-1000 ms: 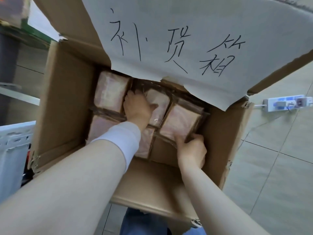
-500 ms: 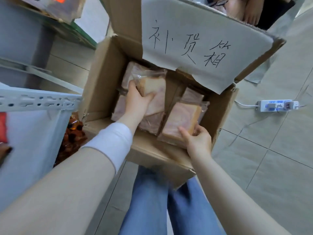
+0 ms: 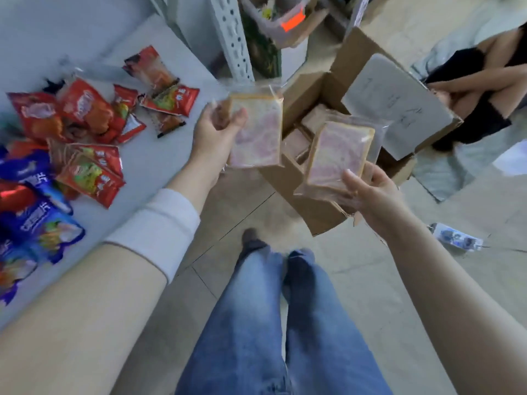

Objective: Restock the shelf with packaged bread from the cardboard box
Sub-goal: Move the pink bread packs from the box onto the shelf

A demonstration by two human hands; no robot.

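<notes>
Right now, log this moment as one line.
left hand: grips bread pack | right hand: grips second bread pack | cardboard box: open, more bread packs inside | shelf: snack packets

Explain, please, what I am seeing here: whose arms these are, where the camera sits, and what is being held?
There is no machine: a person wears one camera on the head, looking forward and down. The left hand grips a first bread pack, and the right hand holds a second bread pack, both near the open cardboard box, where more packs lie. On the grey shelf at left lie red and blue snack packets. Another person is at upper right.
</notes>
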